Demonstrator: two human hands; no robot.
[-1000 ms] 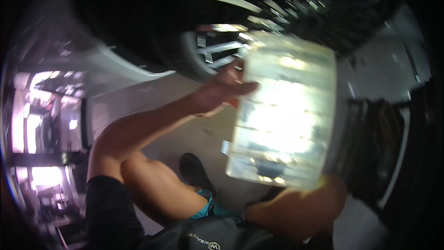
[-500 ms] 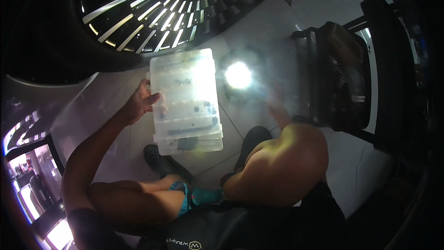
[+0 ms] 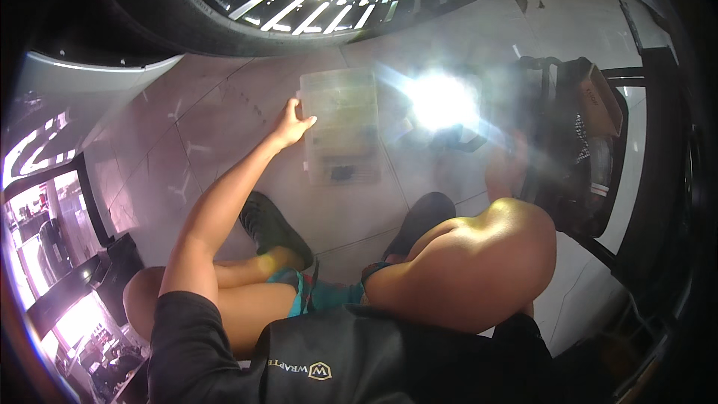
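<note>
My left hand grips the left edge of a flat, clear plastic compartment box, thumb on top and fingers at its side. A few dark small pieces show through its lower part; I cannot make out what they are. To the right of the box a very bright lamp shines, and its glare hides its shape. My right hand is just right of the lamp, beyond my right knee. Haze and glare blur its fingers, so any hold on the lamp cannot be made out.
A car wheel with many bright spokes stands at the far side. To the right, a black frame bears a dark bag-like holder with a brown cardboard box. My dark shoes stand on the light tiled floor.
The box looks smaller and lower, closer to the floor, with my left arm stretched further out. Lamp glare has left its surface. The whole view has shifted, and the lamp appears further right.
</note>
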